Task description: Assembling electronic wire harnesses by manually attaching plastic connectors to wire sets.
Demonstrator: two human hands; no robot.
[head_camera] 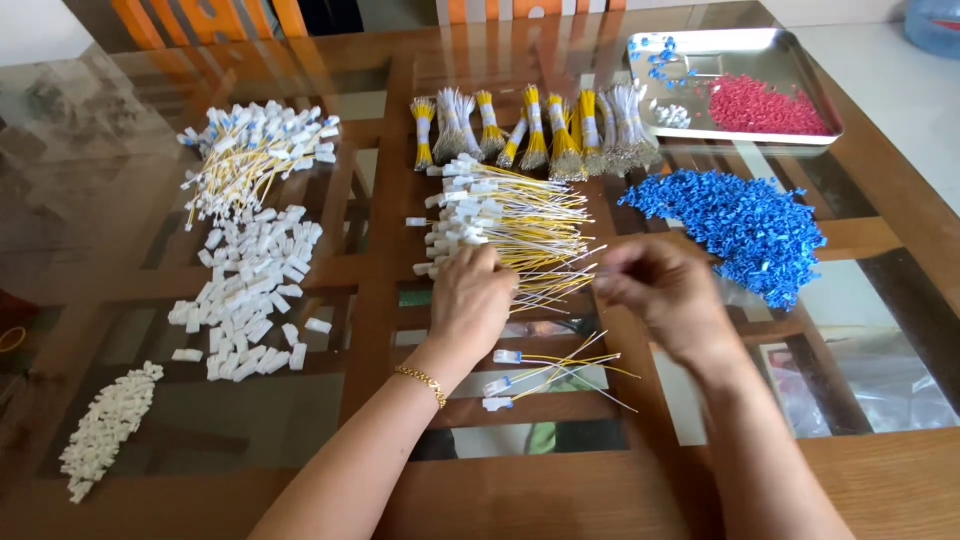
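Here both hands curl knuckles-up, left [470, 300] and right [655, 290] pinching yellow wires [540, 235].

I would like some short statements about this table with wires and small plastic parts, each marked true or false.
1. The person's left hand rests on the fanned pile of yellow and white wires with white plastic connectors. True.
2. The heap of small blue plastic parts lies inside the shiny metal tray. False: it lies on the glass table top, in front of the tray.
3. The small red plastic pieces are in the metal tray. True.
4. The person's right hand holds a pair of scissors. False: no scissors are visible; its fingers pinch at thin wire ends.
5. The tied bundles of yellow and white wires stand upright in a cup. False: they lie on the table.
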